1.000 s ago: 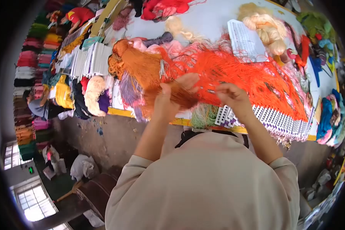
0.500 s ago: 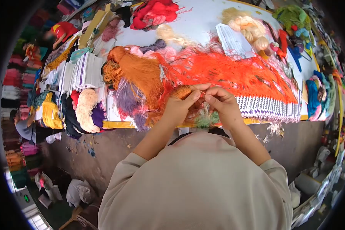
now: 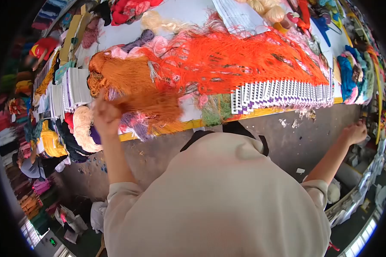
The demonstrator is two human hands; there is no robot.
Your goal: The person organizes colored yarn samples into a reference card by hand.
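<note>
My left hand (image 3: 107, 115), closed and somewhat smeared by motion, grips one end of a rust-orange thread bundle (image 3: 152, 107). The bundle's strands trail rightward over the table edge. Behind it lies a larger rust-orange hank (image 3: 124, 73), with purple thread (image 3: 143, 125) beneath. Far to the right, beyond the table's front edge, my right hand (image 3: 356, 132) is raised with its fingers curled together; anything between them is too small to make out. Bright red-orange threads (image 3: 244, 55) spread across the middle of the table, over a row of white punched cards (image 3: 283, 95).
Stacked white cards (image 3: 76, 88) and a cream skein (image 3: 83, 128) sit at the left. Green threads (image 3: 216, 109) hang at the yellow table edge (image 3: 191, 124). Printed sheets (image 3: 236, 17) lie at the back. Blue skeins (image 3: 347, 77) hang at the right. A person in red (image 3: 45, 47) is at far left.
My hands were together at the table's front over the orange thread. The left has swung left with the bundle; the right has moved far out to the right. The view has shifted.
</note>
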